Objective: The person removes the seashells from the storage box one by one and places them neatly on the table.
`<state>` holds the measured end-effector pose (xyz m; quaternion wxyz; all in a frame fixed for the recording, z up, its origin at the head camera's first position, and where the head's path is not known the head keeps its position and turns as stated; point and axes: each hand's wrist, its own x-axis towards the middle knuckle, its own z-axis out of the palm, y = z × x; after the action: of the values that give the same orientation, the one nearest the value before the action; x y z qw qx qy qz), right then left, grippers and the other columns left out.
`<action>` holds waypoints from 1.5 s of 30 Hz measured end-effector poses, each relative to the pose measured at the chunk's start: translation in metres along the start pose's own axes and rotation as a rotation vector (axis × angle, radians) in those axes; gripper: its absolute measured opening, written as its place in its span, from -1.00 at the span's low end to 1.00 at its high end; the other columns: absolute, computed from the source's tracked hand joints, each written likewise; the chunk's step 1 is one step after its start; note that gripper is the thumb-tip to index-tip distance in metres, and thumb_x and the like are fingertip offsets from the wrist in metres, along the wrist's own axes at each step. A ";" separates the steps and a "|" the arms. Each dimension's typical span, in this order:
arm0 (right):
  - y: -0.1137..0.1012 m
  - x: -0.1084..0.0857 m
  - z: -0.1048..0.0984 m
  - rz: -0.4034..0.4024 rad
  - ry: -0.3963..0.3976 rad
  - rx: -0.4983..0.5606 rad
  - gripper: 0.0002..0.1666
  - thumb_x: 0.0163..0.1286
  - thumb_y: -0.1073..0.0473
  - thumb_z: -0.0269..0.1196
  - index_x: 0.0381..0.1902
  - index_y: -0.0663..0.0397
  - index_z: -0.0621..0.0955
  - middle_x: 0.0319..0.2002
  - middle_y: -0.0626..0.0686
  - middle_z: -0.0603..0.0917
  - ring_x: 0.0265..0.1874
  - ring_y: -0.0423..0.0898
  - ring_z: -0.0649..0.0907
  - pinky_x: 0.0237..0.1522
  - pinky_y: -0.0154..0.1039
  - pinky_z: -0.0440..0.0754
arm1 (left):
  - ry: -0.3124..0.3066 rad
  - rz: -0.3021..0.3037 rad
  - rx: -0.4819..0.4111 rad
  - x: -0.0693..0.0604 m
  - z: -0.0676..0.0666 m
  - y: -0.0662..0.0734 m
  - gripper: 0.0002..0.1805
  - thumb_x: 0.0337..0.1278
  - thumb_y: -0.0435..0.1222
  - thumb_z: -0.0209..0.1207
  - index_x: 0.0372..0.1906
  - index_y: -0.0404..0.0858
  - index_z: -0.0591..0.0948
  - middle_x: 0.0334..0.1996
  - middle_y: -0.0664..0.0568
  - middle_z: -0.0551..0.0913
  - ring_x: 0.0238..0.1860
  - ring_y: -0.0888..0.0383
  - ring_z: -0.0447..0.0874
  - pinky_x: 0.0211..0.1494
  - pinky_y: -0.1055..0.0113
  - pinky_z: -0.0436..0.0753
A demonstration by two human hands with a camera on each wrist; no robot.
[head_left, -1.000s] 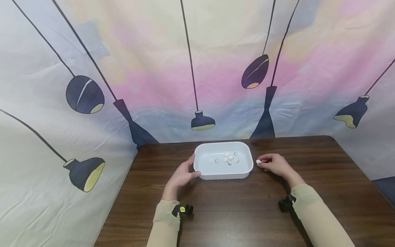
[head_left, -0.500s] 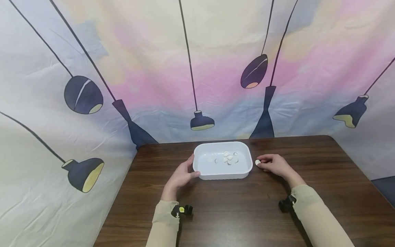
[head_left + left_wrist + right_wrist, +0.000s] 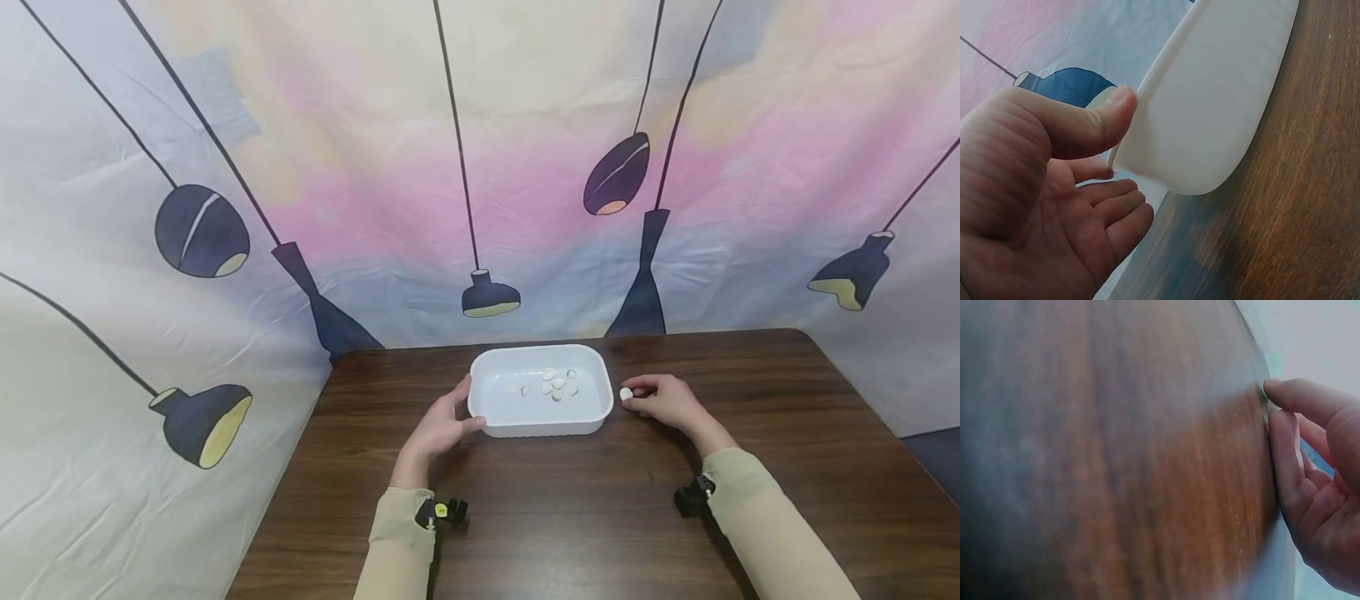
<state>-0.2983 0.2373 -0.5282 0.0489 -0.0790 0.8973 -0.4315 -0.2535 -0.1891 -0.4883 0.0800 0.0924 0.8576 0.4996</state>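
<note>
A white rectangular tray [image 3: 540, 429] stands on the table. My left hand [image 3: 441, 427] holds its left end, and in the left wrist view the thumb [image 3: 1116, 115] lies against the rim with the other fingers behind and below. Just off the tray's right side, my right hand [image 3: 666, 400] pinches a small white shell-like piece [image 3: 626, 393] between thumb and fingertips. Several similar pale pieces [image 3: 557, 384] lie scattered inside the tray, mostly right of its middle. In the right wrist view the fingertips [image 3: 1282, 422] meet, and the pinched piece is mostly hidden there.
Dark wood-grain table [image 3: 570, 517] extends around the tray and under both forearms. Behind it hangs a cloth backdrop [image 3: 360, 167] printed with pendant lamps. A black wrist camera sits on each beige sleeve.
The right hand stays beside the tray, and the white piece in its fingertips has turned slightly. The left hand and the tray hold still; the view has shifted a little.
</note>
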 end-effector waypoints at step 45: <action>-0.003 -0.012 -0.011 -0.021 -0.024 0.076 -0.41 0.43 0.21 0.45 0.32 0.42 0.61 0.01 0.34 0.73 -0.28 -0.04 0.76 -0.26 -0.25 0.78 | 0.000 0.005 0.012 -0.001 0.000 -0.001 -0.03 0.33 -0.33 0.40 0.70 -0.32 0.14 0.69 -0.14 0.13 0.67 -0.17 0.13 0.65 -0.18 0.19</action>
<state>-0.2881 0.2457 -0.5187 0.0580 -0.0915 0.8787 -0.4649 -0.2531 -0.1897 -0.4893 0.0782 0.0948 0.8604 0.4946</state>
